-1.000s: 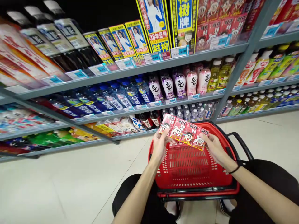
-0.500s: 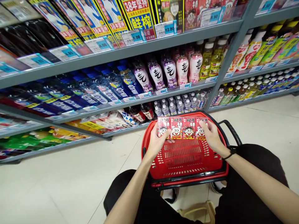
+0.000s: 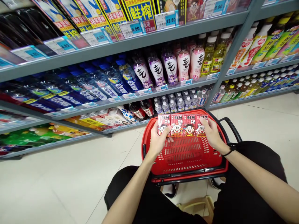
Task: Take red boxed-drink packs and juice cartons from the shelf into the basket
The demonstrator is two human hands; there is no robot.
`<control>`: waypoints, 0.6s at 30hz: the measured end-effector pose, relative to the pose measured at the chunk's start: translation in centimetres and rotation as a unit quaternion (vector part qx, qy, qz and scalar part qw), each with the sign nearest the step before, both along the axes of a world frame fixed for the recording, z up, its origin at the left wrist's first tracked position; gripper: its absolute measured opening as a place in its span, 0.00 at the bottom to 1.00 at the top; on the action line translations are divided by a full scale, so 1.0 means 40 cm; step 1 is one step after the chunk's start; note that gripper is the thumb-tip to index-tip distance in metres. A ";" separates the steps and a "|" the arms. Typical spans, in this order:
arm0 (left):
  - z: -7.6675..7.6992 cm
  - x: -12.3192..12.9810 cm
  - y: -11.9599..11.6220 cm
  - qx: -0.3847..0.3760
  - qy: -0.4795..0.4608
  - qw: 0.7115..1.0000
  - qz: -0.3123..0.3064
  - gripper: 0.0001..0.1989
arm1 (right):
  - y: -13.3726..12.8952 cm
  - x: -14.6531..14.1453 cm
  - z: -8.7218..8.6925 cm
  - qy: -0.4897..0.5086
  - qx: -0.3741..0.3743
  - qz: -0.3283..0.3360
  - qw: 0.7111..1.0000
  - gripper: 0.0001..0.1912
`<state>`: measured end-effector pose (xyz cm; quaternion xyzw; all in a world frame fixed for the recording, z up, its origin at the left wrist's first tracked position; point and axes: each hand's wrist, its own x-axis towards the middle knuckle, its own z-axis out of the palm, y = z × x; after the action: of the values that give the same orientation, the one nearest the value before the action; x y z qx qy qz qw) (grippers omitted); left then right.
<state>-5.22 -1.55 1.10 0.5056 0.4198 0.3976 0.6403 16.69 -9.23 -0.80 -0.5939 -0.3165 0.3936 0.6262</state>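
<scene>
Between my two hands is a pack of red milk cartons (image 3: 183, 125), joined side by side with cartoon faces on their fronts. My left hand (image 3: 158, 137) grips its left end, thumb across the front and fingertips showing below. Its right end is held by my right hand (image 3: 211, 132), with the thumb on the front; those other fingers are mostly hidden behind. The pack is level, over the far part of a red shopping basket (image 3: 184, 152) with slotted walls and a black rim. Whether it touches the basket I cannot tell.
Grey store shelves (image 3: 130, 45) with drinks stand ahead. Blue-capped bottles (image 3: 109, 82) and pink-and-purple-labelled bottles (image 3: 169, 67) fill the middle shelf. A black basket handle (image 3: 231, 127) sticks out on the right. My black-clad knees flank the basket on a tiled floor (image 3: 58, 180), near a beige stool (image 3: 198, 203).
The view has shifted slightly, so the shelves sit a bit higher in the picture. Both hands keep their hold on the carton pack, which stays over the basket.
</scene>
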 end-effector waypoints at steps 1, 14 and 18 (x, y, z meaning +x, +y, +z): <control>-0.001 0.000 0.000 -0.001 0.001 1.000 0.002 0.25 | 0.000 -0.001 0.002 0.000 -0.001 -0.003 1.000 0.28; 0.008 -0.003 -0.012 -0.001 -0.006 1.000 0.003 0.24 | -0.002 -0.001 -0.001 -0.015 -0.004 0.013 1.000 0.31; 0.013 -0.003 -0.011 -0.013 -0.007 1.000 0.011 0.24 | 0.001 -0.002 0.001 -0.019 -0.005 0.004 1.000 0.31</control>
<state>-5.34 -1.99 1.62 0.4898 0.4258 0.4032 0.6452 16.63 -9.20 -0.78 -0.6034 -0.3289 0.3858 0.6155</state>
